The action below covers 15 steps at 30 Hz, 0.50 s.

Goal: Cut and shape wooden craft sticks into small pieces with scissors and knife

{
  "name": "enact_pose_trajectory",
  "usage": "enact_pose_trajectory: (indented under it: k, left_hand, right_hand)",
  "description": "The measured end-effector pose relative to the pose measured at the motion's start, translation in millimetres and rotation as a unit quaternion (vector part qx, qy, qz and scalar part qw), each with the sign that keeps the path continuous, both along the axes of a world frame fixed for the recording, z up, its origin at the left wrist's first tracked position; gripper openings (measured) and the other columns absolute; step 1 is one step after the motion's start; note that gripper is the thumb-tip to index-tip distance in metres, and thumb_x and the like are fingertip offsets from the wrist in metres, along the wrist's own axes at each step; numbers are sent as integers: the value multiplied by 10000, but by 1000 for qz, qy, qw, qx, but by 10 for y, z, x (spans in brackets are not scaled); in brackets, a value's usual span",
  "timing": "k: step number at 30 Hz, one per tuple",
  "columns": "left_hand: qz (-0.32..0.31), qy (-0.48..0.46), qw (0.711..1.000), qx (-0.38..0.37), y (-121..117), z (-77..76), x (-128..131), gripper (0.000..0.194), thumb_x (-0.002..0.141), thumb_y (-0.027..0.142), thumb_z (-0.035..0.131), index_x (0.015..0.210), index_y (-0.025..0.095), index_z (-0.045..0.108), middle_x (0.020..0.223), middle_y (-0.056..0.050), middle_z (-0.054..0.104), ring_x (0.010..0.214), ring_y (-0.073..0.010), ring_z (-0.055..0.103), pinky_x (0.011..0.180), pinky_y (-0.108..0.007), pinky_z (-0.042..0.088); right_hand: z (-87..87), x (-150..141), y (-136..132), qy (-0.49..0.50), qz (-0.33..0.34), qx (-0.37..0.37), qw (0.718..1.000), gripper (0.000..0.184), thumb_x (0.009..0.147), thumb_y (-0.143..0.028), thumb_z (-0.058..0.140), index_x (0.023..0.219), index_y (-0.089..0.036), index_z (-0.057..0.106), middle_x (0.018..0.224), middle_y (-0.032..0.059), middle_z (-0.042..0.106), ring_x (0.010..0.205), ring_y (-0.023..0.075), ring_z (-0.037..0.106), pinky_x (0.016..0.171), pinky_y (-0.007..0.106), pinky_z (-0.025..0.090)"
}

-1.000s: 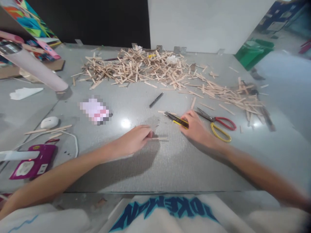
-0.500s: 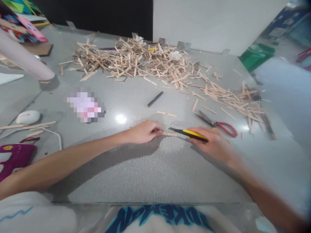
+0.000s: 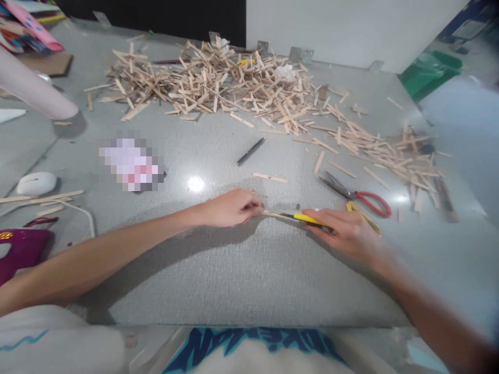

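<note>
Near the middle of the grey table, my left hand [image 3: 236, 208] pinches the left end of a thin wooden stick [image 3: 272, 213]. My right hand [image 3: 346, 228] is wrapped round a yellow and black utility knife [image 3: 306, 218], its blade pointing left and lying against the stick. Fingers hide part of the knife's body. Just beyond my right hand are red-handled scissors [image 3: 356, 196], their blades apart. A yellow handle [image 3: 364, 218] shows beside that hand, partly covered by it. Farther off, a loose stick [image 3: 270, 177] and a black pen [image 3: 251, 151] lie on the table.
A big heap of wooden sticks [image 3: 210, 85] spreads along the back and trails off right. At left are a blurred-out pinkish item [image 3: 132, 163], a white mouse [image 3: 37, 183], a cable [image 3: 88, 213] and a purple device [image 3: 27, 252]. A green bin [image 3: 432, 72] stands beyond the table.
The knife has come down and left, from above the stick onto it. The view has shifted slightly, while my left hand keeps its pinch.
</note>
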<state>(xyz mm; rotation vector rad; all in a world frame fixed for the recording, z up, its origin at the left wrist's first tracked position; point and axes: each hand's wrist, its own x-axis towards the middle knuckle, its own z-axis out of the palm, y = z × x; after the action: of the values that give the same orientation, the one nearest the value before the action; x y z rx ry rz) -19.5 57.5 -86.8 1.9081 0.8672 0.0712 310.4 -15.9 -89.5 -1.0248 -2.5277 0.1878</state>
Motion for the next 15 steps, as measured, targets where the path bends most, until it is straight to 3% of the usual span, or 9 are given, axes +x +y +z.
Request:
enact_pose_trajectory:
  k: [7,15]
  left_hand:
    - [-32,-29,997,69,11,-34,-2,354,1076,239,452,760,187,603,658,11,611,565,-114,523,597,-261,337]
    - [-39,-35,992,114,-8,-88,3,322,1077,261,466,774,198,553,646,20,573,562,-124,490,634,-287,314]
  right_hand:
    - [84,-47,-32,-82,31,78,993,252,1134,-266,620,1340,-152,711,1102,100,852,854,226,811,715,342,594]
    - [55,-5,8,-125,67,178,974,246,1106,-199,653,1327,-130,735,993,95,844,780,212,786,605,315,536]
